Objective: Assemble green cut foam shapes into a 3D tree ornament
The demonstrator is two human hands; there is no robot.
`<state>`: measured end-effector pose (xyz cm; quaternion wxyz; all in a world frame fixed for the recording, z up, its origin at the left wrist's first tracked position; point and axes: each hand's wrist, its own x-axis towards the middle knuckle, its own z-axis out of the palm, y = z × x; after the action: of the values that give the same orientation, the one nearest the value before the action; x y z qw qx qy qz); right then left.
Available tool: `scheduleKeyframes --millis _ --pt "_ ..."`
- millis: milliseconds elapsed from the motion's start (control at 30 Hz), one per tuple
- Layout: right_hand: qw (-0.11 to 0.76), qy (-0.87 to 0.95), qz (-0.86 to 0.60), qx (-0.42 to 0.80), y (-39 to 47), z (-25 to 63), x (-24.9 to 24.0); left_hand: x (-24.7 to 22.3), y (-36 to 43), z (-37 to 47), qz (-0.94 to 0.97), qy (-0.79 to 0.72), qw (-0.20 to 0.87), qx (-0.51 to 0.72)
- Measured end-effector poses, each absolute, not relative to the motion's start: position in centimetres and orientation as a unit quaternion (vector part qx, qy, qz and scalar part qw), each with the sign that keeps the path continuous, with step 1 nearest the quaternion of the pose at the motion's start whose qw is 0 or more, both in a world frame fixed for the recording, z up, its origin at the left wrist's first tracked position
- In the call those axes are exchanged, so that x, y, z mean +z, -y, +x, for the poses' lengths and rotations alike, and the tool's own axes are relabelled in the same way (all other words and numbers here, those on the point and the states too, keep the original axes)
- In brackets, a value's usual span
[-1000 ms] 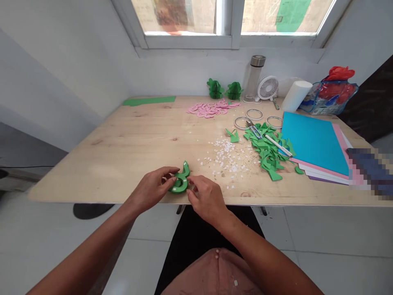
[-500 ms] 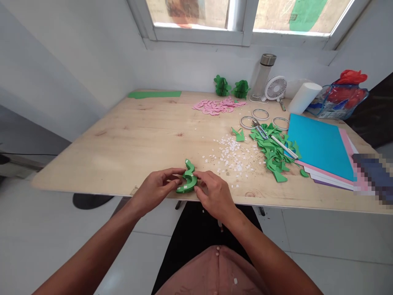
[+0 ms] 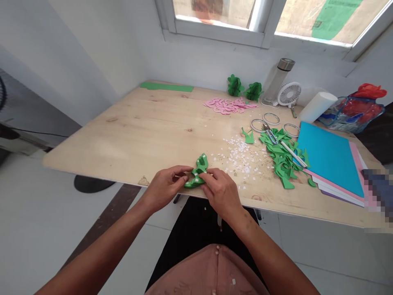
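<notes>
Near the table's front edge lies a curvy stack of green paper cutouts (image 3: pixel 201 164) with small white squares, which look like tape pieces, along its top. My left hand (image 3: pixel 166 185) pinches its left side between thumb and forefinger. On the opposite side, my right hand (image 3: pixel 223 191) grips the lower right part with its fingertips. The stack looks slightly spread, with a layer lifted near my fingers. Part of its lower edge is hidden behind my fingers.
White paper bits (image 3: pixel 242 153) lie right of my hands. Beyond are green scraps (image 3: pixel 284 170), scissors (image 3: pixel 270 134), a white pen (image 3: pixel 293 153), tape rolls (image 3: pixel 271 119), blue sheets (image 3: pixel 328 157) and pink cutouts (image 3: pixel 229 105). Green paper shapes (image 3: pixel 235 86), a bottle (image 3: pixel 278 82) and a fan (image 3: pixel 288 95) stand behind.
The view has turned, so the table appears shifted and tilted. The stack's layers look more spread apart, with more white squares showing. Both hands remain on it.
</notes>
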<state>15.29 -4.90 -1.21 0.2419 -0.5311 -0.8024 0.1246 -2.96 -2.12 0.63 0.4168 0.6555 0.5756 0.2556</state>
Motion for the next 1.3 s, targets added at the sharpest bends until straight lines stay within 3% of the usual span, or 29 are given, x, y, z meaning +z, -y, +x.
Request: scheduleKeyframes --millis 167,533,800,1100,1300 --pt "0.255 0.798 -0.524 0.156 4.6 15.4 -0.8 0.6 2.1 -3.0 0.653 -0.575 0.417 0.265" --pt "0.196 0.826 -0.519 0.102 4.5 14.5 0.5 0.1 2.3 -3.2 0.661 -0.562 0.415 0.275" --pt "0.228 0.808 -0.509 0.190 4.0 15.1 0.7 -0.2 2.9 -3.0 0.680 -0.564 0.378 0.276" --pt "0.183 0.827 -0.518 0.119 4.3 14.3 0.9 -0.4 3.0 -2.9 0.704 -0.557 0.342 0.278" --pt "0.207 0.816 -0.510 0.176 3.7 14.8 1.4 -0.3 3.1 -2.8 0.704 -0.555 0.347 0.276"
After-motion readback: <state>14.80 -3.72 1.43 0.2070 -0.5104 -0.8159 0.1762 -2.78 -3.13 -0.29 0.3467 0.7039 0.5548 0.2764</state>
